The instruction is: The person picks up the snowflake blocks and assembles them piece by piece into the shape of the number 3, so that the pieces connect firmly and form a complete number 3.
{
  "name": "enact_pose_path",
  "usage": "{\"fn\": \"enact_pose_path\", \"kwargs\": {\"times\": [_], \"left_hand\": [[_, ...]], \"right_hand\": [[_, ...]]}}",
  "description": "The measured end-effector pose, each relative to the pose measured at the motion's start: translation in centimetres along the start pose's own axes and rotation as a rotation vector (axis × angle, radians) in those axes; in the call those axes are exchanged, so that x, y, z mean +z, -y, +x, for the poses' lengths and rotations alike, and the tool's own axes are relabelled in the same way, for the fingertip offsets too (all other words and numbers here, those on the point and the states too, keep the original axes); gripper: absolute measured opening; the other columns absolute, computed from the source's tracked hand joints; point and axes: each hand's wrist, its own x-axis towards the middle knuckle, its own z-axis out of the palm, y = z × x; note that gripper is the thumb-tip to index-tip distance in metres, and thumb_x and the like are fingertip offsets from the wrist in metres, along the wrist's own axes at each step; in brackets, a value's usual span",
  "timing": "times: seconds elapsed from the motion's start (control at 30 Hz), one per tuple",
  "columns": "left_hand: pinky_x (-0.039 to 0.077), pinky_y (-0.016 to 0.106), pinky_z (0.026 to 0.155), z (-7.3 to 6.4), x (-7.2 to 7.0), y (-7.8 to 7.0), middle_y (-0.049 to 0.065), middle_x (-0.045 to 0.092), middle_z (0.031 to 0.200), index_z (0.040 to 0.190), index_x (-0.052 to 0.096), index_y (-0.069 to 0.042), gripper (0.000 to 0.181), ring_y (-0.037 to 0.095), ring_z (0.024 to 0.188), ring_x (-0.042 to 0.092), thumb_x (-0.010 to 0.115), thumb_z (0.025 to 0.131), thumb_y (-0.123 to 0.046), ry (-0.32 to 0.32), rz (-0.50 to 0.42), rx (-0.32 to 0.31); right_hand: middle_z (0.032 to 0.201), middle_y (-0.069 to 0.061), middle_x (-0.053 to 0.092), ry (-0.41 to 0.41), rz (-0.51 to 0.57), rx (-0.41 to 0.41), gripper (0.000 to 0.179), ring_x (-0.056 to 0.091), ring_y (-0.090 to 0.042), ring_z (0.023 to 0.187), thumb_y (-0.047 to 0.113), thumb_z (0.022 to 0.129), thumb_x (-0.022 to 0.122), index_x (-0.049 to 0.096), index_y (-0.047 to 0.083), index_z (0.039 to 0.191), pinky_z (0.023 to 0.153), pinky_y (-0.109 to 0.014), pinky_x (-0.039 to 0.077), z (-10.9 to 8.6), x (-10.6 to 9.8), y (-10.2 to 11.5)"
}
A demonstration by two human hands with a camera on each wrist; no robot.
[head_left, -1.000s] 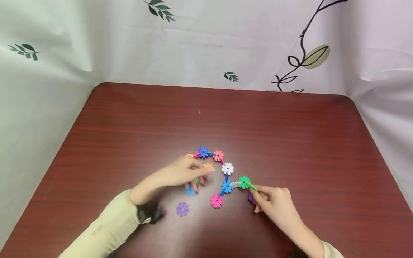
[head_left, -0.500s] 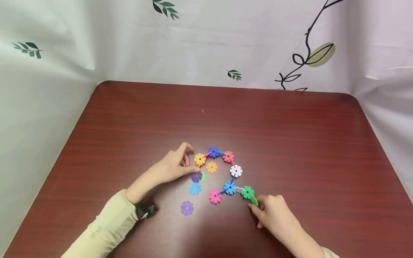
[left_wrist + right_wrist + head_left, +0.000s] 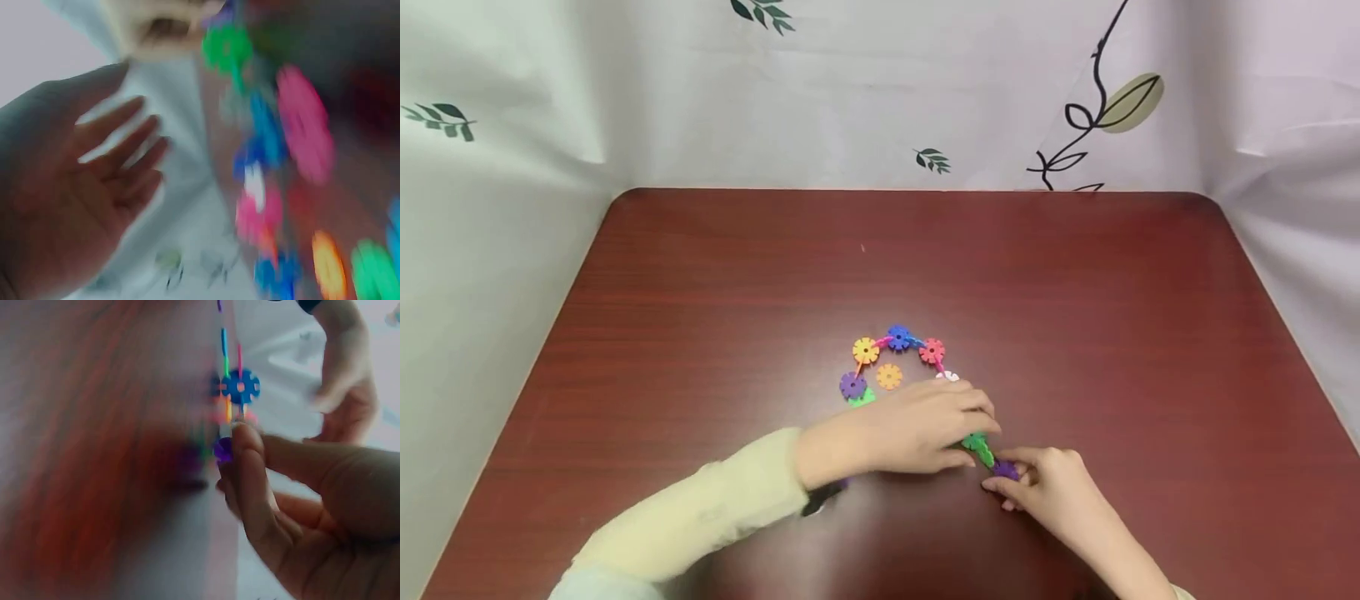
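Notched plastic snowflake discs are linked into a curved chain. A yellow disc (image 3: 866, 351), a dark blue disc (image 3: 898, 337) and a coral disc (image 3: 932, 351) make its far side, and a purple disc (image 3: 853, 385) sits at its left end. My right hand (image 3: 1056, 487) pinches another purple disc (image 3: 1006, 471) between thumb and fingers, against the light green disc (image 3: 984, 454) joined to a green disc (image 3: 972, 439). My left hand (image 3: 917, 425) hovers over the chain's near part, hiding several discs. In the left wrist view its fingers extend loosely and hold nothing.
A loose orange disc (image 3: 889, 377) lies inside the curve, and a light green disc (image 3: 863, 398) beside the left purple one. The pink disc (image 3: 305, 125) shows blurred in the left wrist view. The brown table (image 3: 737, 267) ends at a white patterned curtain (image 3: 850, 100).
My left hand has left the chain's left end and crossed right, over its near part. My right hand's pinch now shows on the purple disc; half a second ago it was by the light green one.
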Motion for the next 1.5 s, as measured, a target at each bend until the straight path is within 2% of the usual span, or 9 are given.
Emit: {"fn": "enact_pose_path", "kwargs": {"times": [0.1, 0.2, 0.33, 0.5, 0.7, 0.87, 1.03, 1.23, 1.5], "left_hand": [[0.04, 0.018, 0.087, 2.2, 0.8, -0.2, -0.01, 0.06, 0.109, 0.113, 0.066, -0.022, 0.031, 0.007, 0.101, 0.052, 0.069, 0.084, -0.035, 0.149, 0.128, 0.057], [0.041, 0.021, 0.082, 3.3, 1.3, 0.4, -0.012, 0.063, 0.1, 0.102, 0.071, -0.025, 0.023, 0.007, 0.096, 0.054, 0.071, 0.081, -0.035, 0.198, 0.154, 0.062], [0.042, 0.022, 0.083, 3.8, 1.5, 1.4, -0.013, 0.065, 0.096, 0.095, 0.073, -0.026, 0.015, 0.007, 0.093, 0.056, 0.068, 0.083, -0.034, 0.196, 0.106, 0.063], [0.042, 0.023, 0.086, 4.1, 1.7, 2.0, -0.011, 0.065, 0.1, 0.092, 0.069, -0.02, 0.01, 0.006, 0.096, 0.056, 0.063, 0.089, -0.029, 0.188, 0.038, 0.093], [0.046, 0.02, 0.076, 4.6, 2.1, 2.2, -0.007, 0.061, 0.075, 0.087, 0.063, -0.015, 0.009, 0.005, 0.071, 0.052, 0.057, 0.093, -0.018, 0.209, -0.028, 0.118], [0.048, 0.014, 0.079, 5.0, 2.3, 2.2, -0.007, 0.07, 0.092, 0.097, 0.07, -0.016, 0.013, 0.005, 0.087, 0.063, 0.058, 0.092, -0.015, 0.235, -0.077, 0.121], [0.048, 0.011, 0.077, 5.1, 2.9, 2.3, -0.007, 0.071, 0.092, 0.096, 0.073, -0.015, 0.013, 0.004, 0.085, 0.065, 0.061, 0.091, -0.015, 0.185, -0.11, 0.155], [0.047, 0.006, 0.066, 4.9, 3.9, 2.3, -0.005, 0.071, 0.084, 0.09, 0.072, -0.012, 0.011, 0.002, 0.074, 0.065, 0.062, 0.09, -0.01, 0.088, -0.2, 0.135], [0.046, 0.005, 0.062, 5.0, 4.7, 2.0, -0.003, 0.071, 0.081, 0.085, 0.071, -0.011, 0.012, 0.003, 0.071, 0.065, 0.062, 0.087, -0.004, 0.018, -0.262, 0.116]], "right_hand": [[0.07, 0.006, 0.067, 0.049, 0.136, -0.063, 0.035, 0.061, 0.004, 0.058, 0.011, 0.079, 0.074, 0.065, -0.011, 0.105, 0.047, -0.018, 0.049, -0.1, -0.3, -1.0], [0.077, 0.001, 0.068, 0.134, 0.284, -0.088, 0.039, 0.065, -0.002, 0.066, 0.008, 0.085, 0.067, 0.058, -0.012, 0.117, 0.054, -0.022, 0.053, 0.0, -0.3, -1.9], [0.078, -0.004, 0.068, 0.222, 0.45, 0.004, 0.043, 0.067, -0.011, 0.067, 0.012, 0.088, 0.064, 0.05, -0.006, 0.125, 0.059, -0.028, 0.054, 0.4, -0.6, -2.6], [0.082, -0.01, 0.068, 0.3, 0.543, 0.162, 0.035, 0.068, -0.017, 0.069, 0.016, 0.087, 0.066, 0.053, -0.007, 0.11, 0.061, -0.031, 0.055, 1.1, -1.0, -2.8], [0.083, -0.014, 0.068, 0.313, 0.553, 0.191, 0.032, 0.068, -0.019, 0.071, 0.017, 0.088, 0.065, 0.053, -0.008, 0.105, 0.062, -0.03, 0.055, 1.9, -1.0, -3.1], [0.086, -0.015, 0.068, 0.336, 0.582, 0.204, 0.034, 0.068, -0.02, 0.073, 0.014, 0.088, 0.065, 0.051, -0.01, 0.107, 0.064, -0.031, 0.056, 2.2, -1.3, -3.7], [0.085, -0.015, 0.068, 0.301, 0.571, 0.161, 0.033, 0.068, -0.016, 0.07, 0.013, 0.089, 0.063, 0.054, -0.013, 0.107, 0.063, -0.031, 0.056, 2.2, -1.4, -4.1], [0.078, -0.007, 0.065, 0.189, 0.667, 0.133, 0.039, 0.066, -0.015, 0.065, 0.006, 0.088, 0.063, 0.04, -0.006, 0.116, 0.061, -0.032, 0.056, 1.4, -0.5, -4.1], [0.075, 0.0, 0.065, 0.134, 0.787, 0.169, 0.038, 0.064, -0.014, 0.061, 0.001, 0.085, 0.064, 0.03, -0.006, 0.101, 0.059, -0.029, 0.055, 1.2, -0.4, -3.9]]}}
